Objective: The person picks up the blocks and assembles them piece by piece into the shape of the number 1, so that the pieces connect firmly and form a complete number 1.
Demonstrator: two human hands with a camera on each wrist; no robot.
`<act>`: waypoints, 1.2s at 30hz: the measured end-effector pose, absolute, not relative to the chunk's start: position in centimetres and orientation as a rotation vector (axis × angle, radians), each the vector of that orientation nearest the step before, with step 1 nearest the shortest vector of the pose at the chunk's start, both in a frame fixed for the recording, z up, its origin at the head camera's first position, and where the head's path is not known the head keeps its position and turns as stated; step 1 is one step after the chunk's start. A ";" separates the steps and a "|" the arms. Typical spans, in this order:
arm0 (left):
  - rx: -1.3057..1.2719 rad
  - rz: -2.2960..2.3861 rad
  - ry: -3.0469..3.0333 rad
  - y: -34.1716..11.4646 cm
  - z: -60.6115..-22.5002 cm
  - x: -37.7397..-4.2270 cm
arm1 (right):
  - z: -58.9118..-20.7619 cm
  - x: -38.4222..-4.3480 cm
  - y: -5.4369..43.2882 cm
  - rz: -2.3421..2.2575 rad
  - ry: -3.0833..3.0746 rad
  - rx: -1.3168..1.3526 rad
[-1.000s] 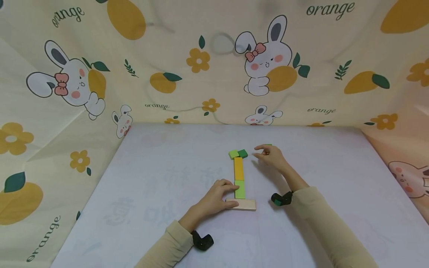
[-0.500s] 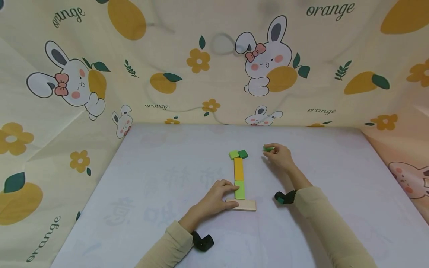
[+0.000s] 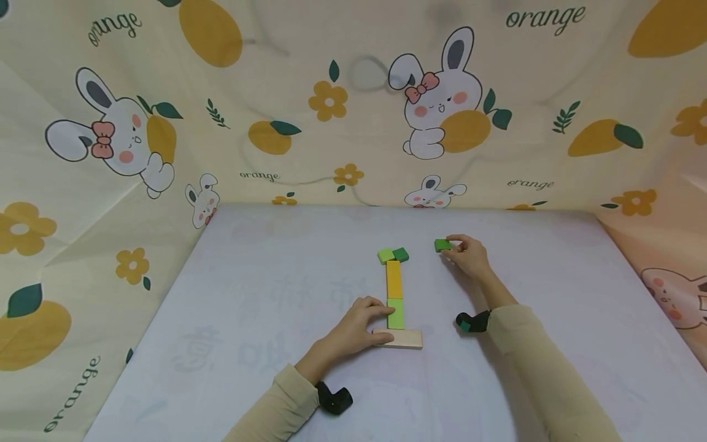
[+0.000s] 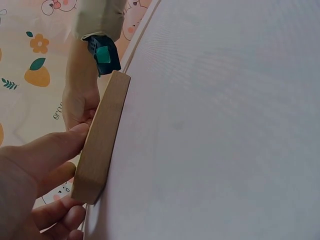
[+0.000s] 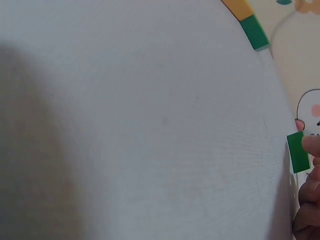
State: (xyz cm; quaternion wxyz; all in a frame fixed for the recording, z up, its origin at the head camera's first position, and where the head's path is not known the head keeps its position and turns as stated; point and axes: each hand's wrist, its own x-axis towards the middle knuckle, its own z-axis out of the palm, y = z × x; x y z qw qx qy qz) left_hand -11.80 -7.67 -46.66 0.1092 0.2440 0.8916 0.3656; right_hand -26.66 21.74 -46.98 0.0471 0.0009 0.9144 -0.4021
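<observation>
My left hand (image 3: 349,330) steadies a row of blocks. Its thumb rests on the left end of a plain wooden block (image 3: 405,339), and its index finger touches the light green block (image 3: 396,319) just beyond. In the left wrist view the wooden block (image 4: 102,142) stands close beside the thumb. Farther along the row lies a yellow block (image 3: 394,280), with a small light green block (image 3: 385,255) and a dark green block (image 3: 401,254) angled at its far end. To the right, my right hand (image 3: 471,256) pinches a green block (image 3: 442,245) between thumb and index finger.
A white tabletop (image 3: 265,344) lies under everything. Behind it and at its sides hangs a cloth (image 3: 364,141) printed with rabbits and oranges. Each wrist wears a black camera (image 3: 334,400), which juts out toward the table.
The right hand has moved to the right, away from the row's far end, and taken hold of the green block there. The left hand and the row keep their places.
</observation>
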 end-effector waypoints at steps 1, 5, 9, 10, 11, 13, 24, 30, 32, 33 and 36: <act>0.716 1.076 2.621 -7.7 -46.7 -11.8 | -46.9 -26.7 21.7 -1.218 2.790 0.002; 0.712 1.080 2.619 -7.7 -46.7 -11.8 | -46.9 -26.9 21.7 -1.195 2.803 -0.006; 0.714 1.080 2.617 -7.7 -46.8 -11.8 | -47.2 -27.1 21.8 -1.192 2.814 -0.015; 0.718 1.080 2.616 -7.7 -46.8 -11.8 | -47.3 -27.1 21.8 -1.191 2.817 -0.015; 0.720 1.075 2.619 -7.7 -46.8 -11.8 | -47.3 -27.2 21.8 -1.191 2.817 -0.010; 0.720 1.075 2.617 -7.7 -46.8 -11.8 | -47.4 -27.3 21.8 -1.188 2.821 -0.006; 0.709 1.103 2.595 -7.8 -46.7 -11.8 | -47.3 -27.4 21.7 -1.154 2.822 -0.009; 0.708 1.095 2.600 -7.7 -46.8 -11.9 | -47.4 -27.3 21.7 -1.142 2.838 -0.018; 0.708 1.093 2.601 -7.7 -46.8 -11.9 | -47.3 -27.3 21.7 -1.137 2.847 -0.023; 0.708 1.093 2.602 -7.7 -46.8 -11.9 | -47.3 -27.3 21.7 -1.138 2.849 -0.024; 0.714 1.083 2.609 -7.8 -46.8 -11.8 | -47.2 -27.2 21.7 -1.138 2.854 -0.027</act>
